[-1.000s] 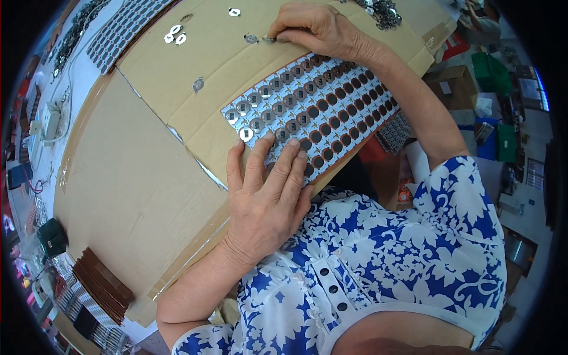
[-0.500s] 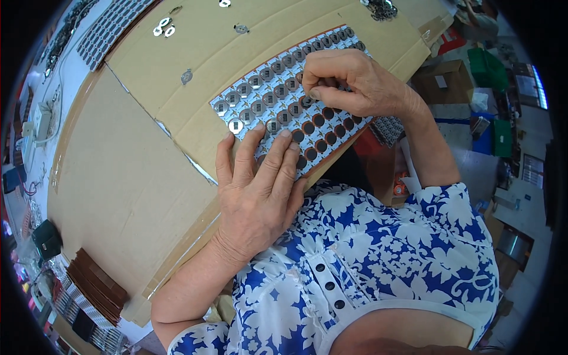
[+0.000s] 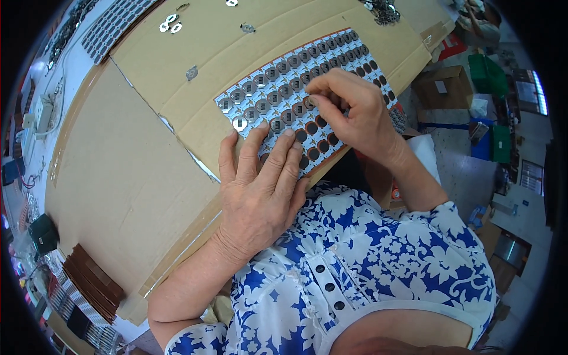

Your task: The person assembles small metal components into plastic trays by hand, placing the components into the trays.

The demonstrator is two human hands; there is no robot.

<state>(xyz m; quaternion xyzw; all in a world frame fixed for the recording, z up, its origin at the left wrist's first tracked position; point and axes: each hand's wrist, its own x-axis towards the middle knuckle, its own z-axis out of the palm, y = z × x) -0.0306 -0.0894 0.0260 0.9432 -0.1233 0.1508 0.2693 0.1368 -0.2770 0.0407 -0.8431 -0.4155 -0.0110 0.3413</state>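
A blue-and-white panel (image 3: 244, 105) with an orange-brown edge lies slanted on the cardboard. Its far rows carry round silver-grey metal discs, such as one bright disc (image 3: 239, 123) at the left end. Nearer rows show bare dark round pads (image 3: 323, 146). My left hand (image 3: 257, 195) rests flat over the panel's near left corner, fingers spread, hiding part of the rows. Over the panel's middle, my right hand (image 3: 358, 115) has thumb and index finger pinched at the end of a run of discs. What lies between those fingertips is too small to make out.
Loose metal pieces (image 3: 171, 25) lie on the cardboard tabletop (image 3: 136, 171), with a pile of them (image 3: 384, 12) at the far edge. Another panel (image 3: 118, 29) is far left; brown sheets (image 3: 93, 284) stack near left. A carton (image 3: 444, 87) and another person (image 3: 480, 26) are at right.
My right hand has tilted and dropped toward my body, baring the panel's far right end. Its fingertips stay over nearly the same spot. My left hand keeps its place on the panel.
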